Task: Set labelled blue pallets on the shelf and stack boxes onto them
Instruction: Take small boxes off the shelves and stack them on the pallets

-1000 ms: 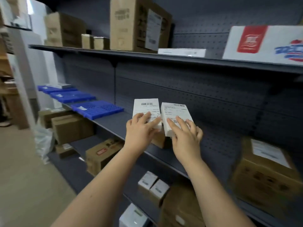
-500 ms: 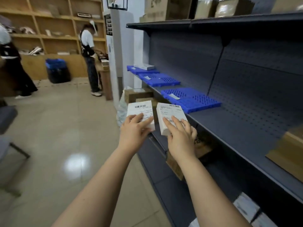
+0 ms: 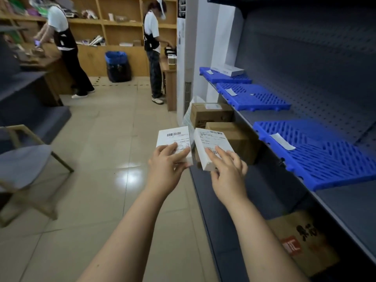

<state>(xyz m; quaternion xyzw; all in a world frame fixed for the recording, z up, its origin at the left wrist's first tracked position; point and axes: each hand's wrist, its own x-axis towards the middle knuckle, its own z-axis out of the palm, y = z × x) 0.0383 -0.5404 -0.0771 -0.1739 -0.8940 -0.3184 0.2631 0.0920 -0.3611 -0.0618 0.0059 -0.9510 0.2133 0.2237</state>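
Boxes in both hands, nearest pallet waiting

The left grip (image 3: 165, 163) is grasping a white box (image 3: 173, 139) by its near end, fingers lying across the printed label. The right grip (image 3: 227, 169) is grasping a second white box (image 3: 209, 143) the same way. The two are hanging side by side, nearly touching, over the floor just in front of the shelf (image 3: 345, 202). To the right the nearest blue pallet (image 3: 317, 155) is lying flat, carrying only its paper tag (image 3: 281, 141). I am judging it best to swing right, check each barcode against that tag, and lay the boxes flat one at a time, leaving the tag uncovered. Further along, the middle pallet (image 3: 252, 96) is showing just a tag, and the far pallet (image 3: 223, 76) is carrying a flat white carton (image 3: 227, 70)
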